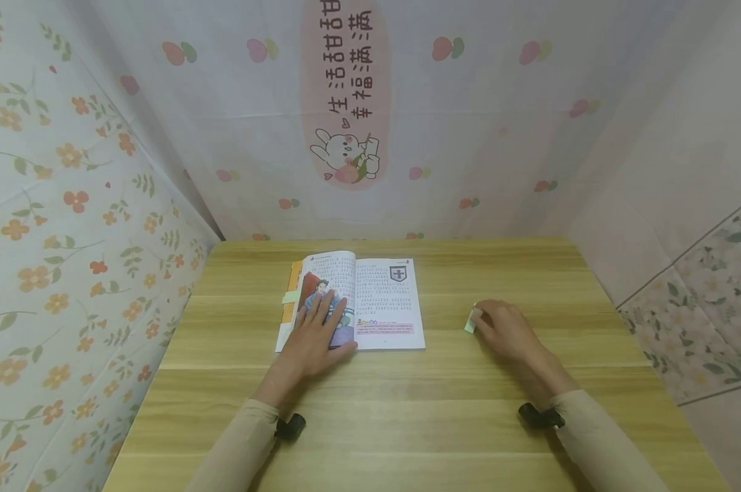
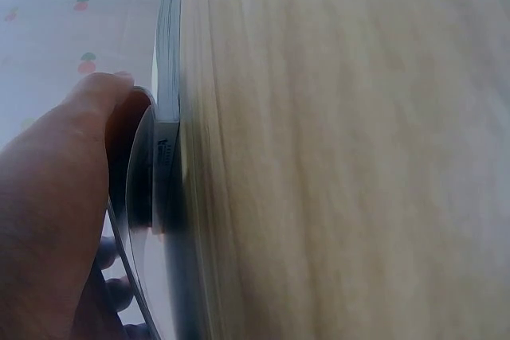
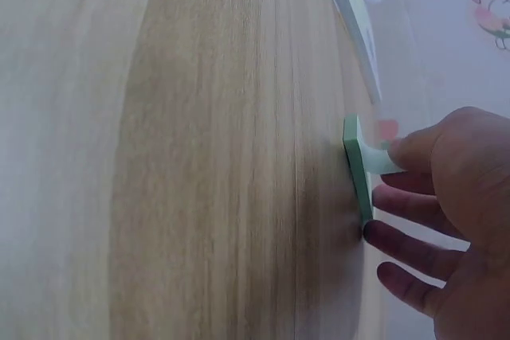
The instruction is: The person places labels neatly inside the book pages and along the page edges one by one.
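An open book (image 1: 382, 280) lies on the table, its left page showing a coloured picture and its right page mostly text. My left hand (image 1: 311, 345) rests on the left page with fingers spread and thumb near the lower middle. In the left wrist view the page bulges beside the thumb, above the book's edge (image 2: 167, 53). To the right of the book, my right hand (image 1: 508, 331) is at a small pale green sticky note pad (image 3: 356, 165). Thumb and forefinger pinch its top sheet (image 3: 381, 161), which curls up from the pad; the other fingers are loosely bent near it.
A pale green paper tab (image 1: 291, 297) sticks out past the book's left edge, over an orange strip (image 1: 294, 273). The wooden table (image 1: 395, 410) ends at a printed cloth (image 1: 468, 137) behind, with patterned cloth (image 1: 57, 239) to the left.
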`<state>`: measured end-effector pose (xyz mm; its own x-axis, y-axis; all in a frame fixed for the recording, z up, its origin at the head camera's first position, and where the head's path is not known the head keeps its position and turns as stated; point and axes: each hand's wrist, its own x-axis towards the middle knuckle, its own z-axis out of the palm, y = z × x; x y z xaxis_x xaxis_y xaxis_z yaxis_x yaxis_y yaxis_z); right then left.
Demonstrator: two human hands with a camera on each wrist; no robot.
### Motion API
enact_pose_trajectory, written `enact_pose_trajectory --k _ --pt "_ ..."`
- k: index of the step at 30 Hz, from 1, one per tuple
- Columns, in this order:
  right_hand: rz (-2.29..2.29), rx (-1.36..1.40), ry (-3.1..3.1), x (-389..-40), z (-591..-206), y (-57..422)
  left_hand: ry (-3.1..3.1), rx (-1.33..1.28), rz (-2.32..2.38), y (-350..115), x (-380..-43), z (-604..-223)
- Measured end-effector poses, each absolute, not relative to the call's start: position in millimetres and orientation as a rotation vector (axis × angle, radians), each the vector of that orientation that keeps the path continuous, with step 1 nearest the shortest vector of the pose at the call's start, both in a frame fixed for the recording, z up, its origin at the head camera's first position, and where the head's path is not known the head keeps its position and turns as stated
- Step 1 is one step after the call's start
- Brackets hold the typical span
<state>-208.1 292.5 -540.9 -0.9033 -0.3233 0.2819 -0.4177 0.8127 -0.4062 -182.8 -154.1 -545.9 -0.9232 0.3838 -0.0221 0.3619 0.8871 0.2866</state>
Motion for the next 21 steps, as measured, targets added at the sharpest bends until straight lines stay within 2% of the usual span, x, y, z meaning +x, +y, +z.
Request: enact_pose_trajectory --k 21 --pt "0.809 0.495 -2.813 -213.3 -550.1 292.1 2.982 0.591 0.431 -155.1 -183.9 -549.0"
